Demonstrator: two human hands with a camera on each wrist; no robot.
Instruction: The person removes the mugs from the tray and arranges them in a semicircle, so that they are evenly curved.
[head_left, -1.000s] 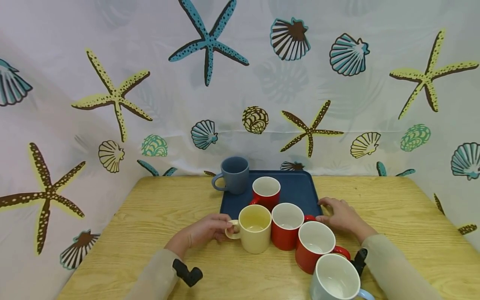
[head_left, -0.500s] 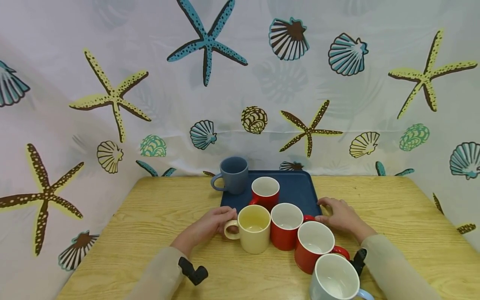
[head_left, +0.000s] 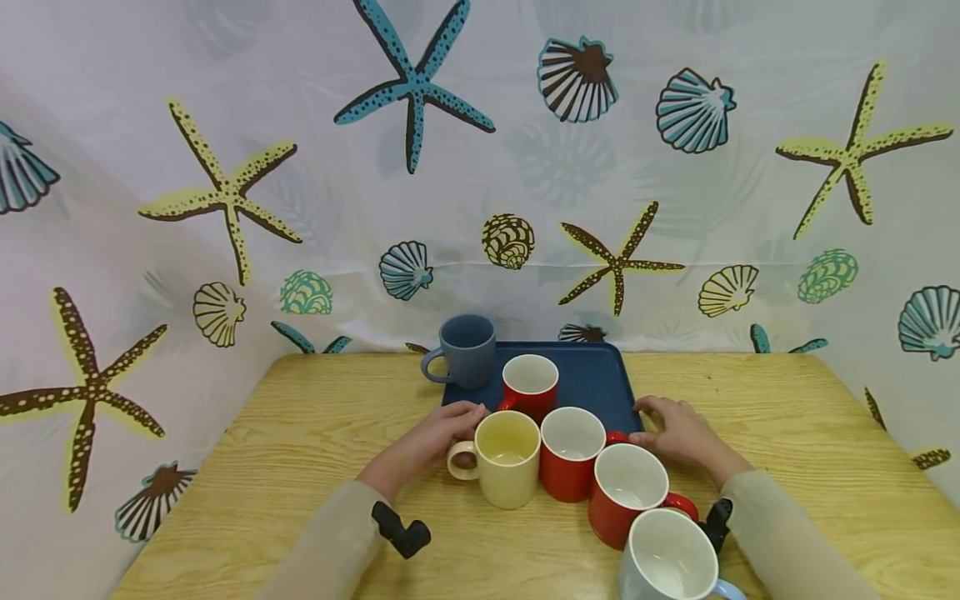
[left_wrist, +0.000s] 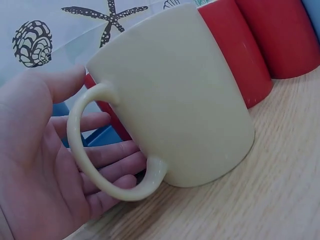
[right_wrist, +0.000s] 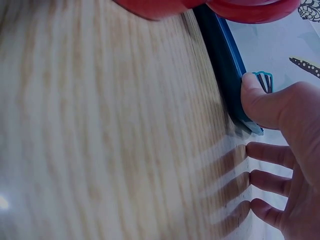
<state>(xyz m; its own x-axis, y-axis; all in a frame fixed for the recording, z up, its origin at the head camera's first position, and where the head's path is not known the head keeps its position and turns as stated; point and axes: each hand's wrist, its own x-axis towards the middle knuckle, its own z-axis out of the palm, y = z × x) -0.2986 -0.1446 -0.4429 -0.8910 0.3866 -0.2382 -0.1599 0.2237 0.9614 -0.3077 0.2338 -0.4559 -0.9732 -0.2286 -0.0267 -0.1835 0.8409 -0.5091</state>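
My left hand [head_left: 446,429] reaches behind the handle of a cream mug [head_left: 510,471], its thumb pointing forward near the mug's side and its fingers loosely extended. In the left wrist view the fingers show through the handle's loop, not wrapped round it; a red mug stands just beyond them. That red mug [head_left: 531,396] sits on a dark blue tray [head_left: 596,379], beside a blue-grey mug [head_left: 468,354] at the tray's left. My right hand [head_left: 678,429] is at the tray's front right corner. In the right wrist view the thumb [right_wrist: 252,97] overlaps the tray's edge, with relaxed fingers near the tabletop.
Two more red mugs, one in the middle [head_left: 570,475] and one nearer [head_left: 618,517], run in a slanting row from the cream mug to a light blue mug [head_left: 667,558] at the front. Behind the wooden table [head_left: 322,400] hangs a curtain [head_left: 480,167] printed with starfish and shells.
My left hand has let go of the cream mug's handle and slid forward and right, past it towards the tray. The right hand and the mugs have stayed put.
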